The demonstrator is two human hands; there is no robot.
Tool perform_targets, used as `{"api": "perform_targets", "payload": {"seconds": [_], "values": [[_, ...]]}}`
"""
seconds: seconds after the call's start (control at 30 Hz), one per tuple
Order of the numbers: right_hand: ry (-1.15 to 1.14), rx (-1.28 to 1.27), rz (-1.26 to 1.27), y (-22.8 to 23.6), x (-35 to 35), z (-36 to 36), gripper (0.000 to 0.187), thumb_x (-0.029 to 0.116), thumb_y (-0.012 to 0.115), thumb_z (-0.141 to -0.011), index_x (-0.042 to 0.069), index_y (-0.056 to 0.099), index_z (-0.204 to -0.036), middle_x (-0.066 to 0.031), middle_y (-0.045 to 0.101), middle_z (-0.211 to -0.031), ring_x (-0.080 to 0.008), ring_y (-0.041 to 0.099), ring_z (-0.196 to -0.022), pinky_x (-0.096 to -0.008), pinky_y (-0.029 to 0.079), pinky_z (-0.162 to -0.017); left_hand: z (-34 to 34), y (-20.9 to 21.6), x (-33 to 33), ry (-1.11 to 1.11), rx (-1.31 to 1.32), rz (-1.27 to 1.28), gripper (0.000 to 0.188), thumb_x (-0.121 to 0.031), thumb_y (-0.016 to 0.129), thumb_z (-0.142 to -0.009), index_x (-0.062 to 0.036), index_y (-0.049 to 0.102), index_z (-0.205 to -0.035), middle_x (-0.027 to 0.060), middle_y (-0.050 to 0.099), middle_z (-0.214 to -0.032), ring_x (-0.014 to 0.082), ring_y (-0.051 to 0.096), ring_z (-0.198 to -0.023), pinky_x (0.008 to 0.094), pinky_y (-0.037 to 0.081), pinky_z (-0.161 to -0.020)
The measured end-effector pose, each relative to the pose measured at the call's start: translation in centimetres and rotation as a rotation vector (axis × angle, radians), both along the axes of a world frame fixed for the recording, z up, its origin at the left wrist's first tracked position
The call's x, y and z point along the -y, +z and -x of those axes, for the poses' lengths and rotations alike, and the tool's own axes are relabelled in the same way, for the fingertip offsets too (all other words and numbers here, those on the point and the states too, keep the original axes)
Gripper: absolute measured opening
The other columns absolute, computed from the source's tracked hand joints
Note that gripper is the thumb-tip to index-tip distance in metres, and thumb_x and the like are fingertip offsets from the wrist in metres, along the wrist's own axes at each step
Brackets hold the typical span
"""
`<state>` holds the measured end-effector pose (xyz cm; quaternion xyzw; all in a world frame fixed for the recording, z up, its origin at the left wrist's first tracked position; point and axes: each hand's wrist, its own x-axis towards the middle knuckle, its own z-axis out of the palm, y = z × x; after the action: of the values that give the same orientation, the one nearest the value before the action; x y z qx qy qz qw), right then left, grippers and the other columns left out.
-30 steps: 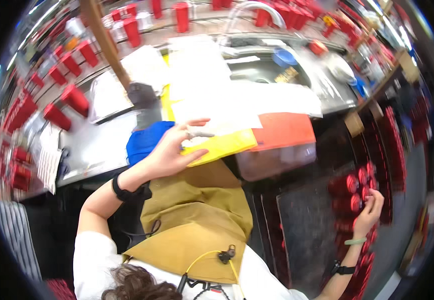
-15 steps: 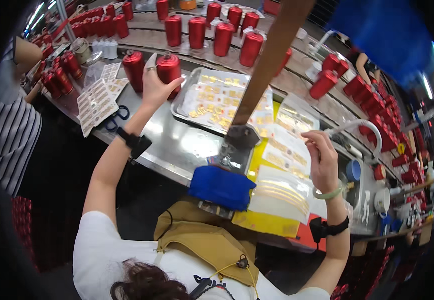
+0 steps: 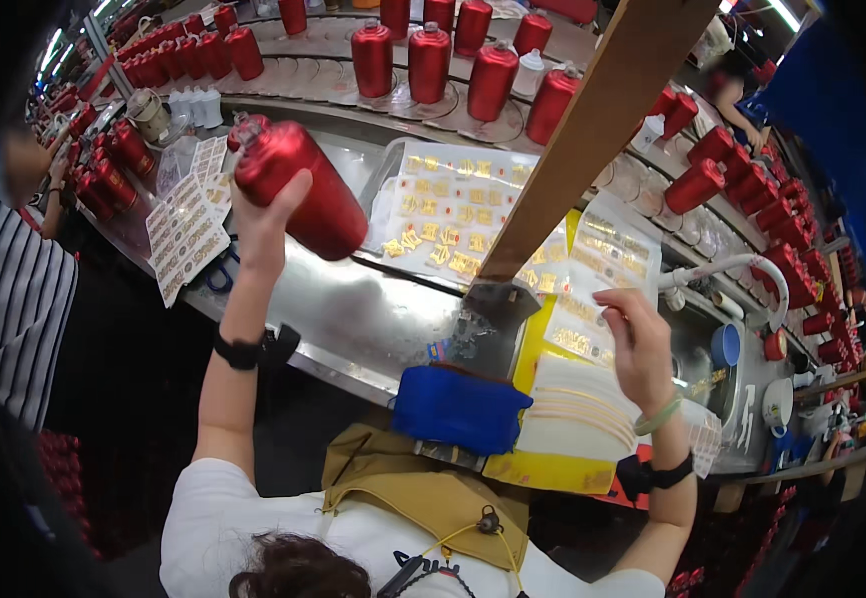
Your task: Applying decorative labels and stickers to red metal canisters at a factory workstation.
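Note:
My left hand [image 3: 261,237] is wrapped round a glossy red bottle [image 3: 315,194], which it holds tilted above the metal worktop. Part of another red bottle [image 3: 243,130] shows behind it. Over sheets of gold decals [image 3: 582,334] on a yellow board [image 3: 529,364], my right hand [image 3: 644,349] is raised with bent fingers, thumb and fingertips close together. Whether something small is between them I cannot make out. Between the hands lies a tray [image 3: 381,214] with a white sheet of gold decals [image 3: 458,199].
A wooden post [image 3: 577,130] rises between my hands, with a blue cloth bundle [image 3: 461,409] at its foot. Red bottles [image 3: 429,65] stand along the conveyor behind. Decal sheets [image 3: 186,239] and scissors [image 3: 221,274] lie left. A sink with a white tap [image 3: 742,261] is right.
My left hand has lifted a red bottle off the worktop, brought it nearer and tilted it. My right hand stays over the decal sheets. Bottles on the conveyor have shifted.

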<state>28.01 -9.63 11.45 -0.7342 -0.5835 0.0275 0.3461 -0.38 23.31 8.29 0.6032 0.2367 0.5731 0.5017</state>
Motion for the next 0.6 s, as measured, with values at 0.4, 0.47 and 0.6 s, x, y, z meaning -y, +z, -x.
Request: {"api": "perform_targets", "payload": {"seconds": [0.4,0.47,0.6], "values": [[-0.057,-0.965,-0.032,-6.7,0.2,13.8,0.072,0.033,0.062,-0.102,-0.004,0.032,-0.156,-0.0193,0.062,-0.137,-0.0253,0.061,-0.123,-0.0360,0.045,-0.106,-5.3,-5.3,20.0,-0.632,-0.053,0.589,0.048,-0.029,0.049,-0.110,-0.0032,0.039,-0.148,0.0110,0.053,-0.139,0.0165,0.051,-0.125,0.0312,0.041,-0.109],[-0.124,-1.002,0.025,-6.9,1.0,13.7,0.070,0.033,0.062,-0.103,-0.005,0.034,-0.155,-0.0199,0.063,-0.136,-0.0246,0.061,-0.122,-0.0354,0.046,-0.105,-5.8,-6.1,20.8,-0.611,-0.132,0.627,0.047,-0.033,0.042,-0.112,-0.0027,0.039,-0.148,0.0118,0.052,-0.138,0.0169,0.050,-0.125,0.0309,0.041,-0.109],[-0.191,-0.972,-0.029,-7.6,1.2,13.6,0.066,0.032,0.062,-0.103,-0.004,0.039,-0.153,-0.0215,0.065,-0.132,-0.0252,0.063,-0.120,-0.0353,0.047,-0.103,-7.0,-7.8,20.6,-0.631,-0.170,0.595,0.051,-0.037,0.036,-0.113,-0.0011,0.040,-0.148,0.0140,0.051,-0.139,0.0179,0.049,-0.125,0.0312,0.041,-0.109]]}}
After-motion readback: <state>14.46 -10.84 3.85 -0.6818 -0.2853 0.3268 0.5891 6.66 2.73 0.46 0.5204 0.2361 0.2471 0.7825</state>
